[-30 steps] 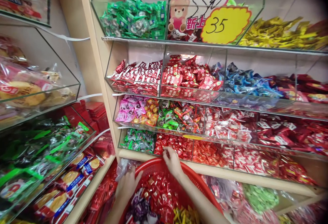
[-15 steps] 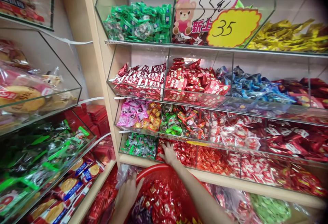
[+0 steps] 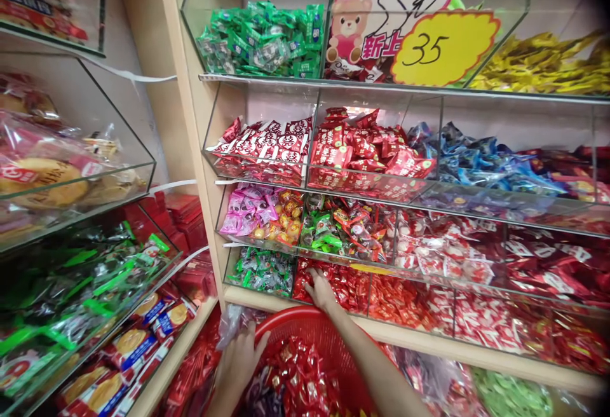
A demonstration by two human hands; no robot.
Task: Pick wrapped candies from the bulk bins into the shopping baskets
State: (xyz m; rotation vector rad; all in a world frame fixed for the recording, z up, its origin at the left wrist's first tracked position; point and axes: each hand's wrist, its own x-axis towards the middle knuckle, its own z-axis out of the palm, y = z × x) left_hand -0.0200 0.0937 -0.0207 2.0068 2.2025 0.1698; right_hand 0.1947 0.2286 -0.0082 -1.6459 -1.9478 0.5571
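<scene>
A red plastic basket [image 3: 350,347] stands low in front of me, holding red foil-wrapped candies [image 3: 300,372] and some purple ones. My left hand [image 3: 241,356] grips its left rim, the thumb lying over the edge and the other fingers partly hidden. Beside that hand is a crumpled clear plastic bag [image 3: 233,325]. My right hand [image 3: 321,290] reaches over the basket into a bottom-row bin of red wrapped candies [image 3: 347,283]. Its fingers are apart and touch the candies; their tips are partly out of sight.
Clear-walled shelf bins rise ahead, with green-wrapped candies [image 3: 262,271] left of my right hand and orange-red ones [image 3: 400,302] to its right. A wooden shelf edge [image 3: 429,337] runs below. A yellow price sign [image 3: 443,48] hangs above. Packaged biscuits [image 3: 128,347] fill the left shelf.
The shelves sit slightly farther right in view. My right hand's fingers have drawn closer together among the red candies. My left hand keeps its place on the basket rim.
</scene>
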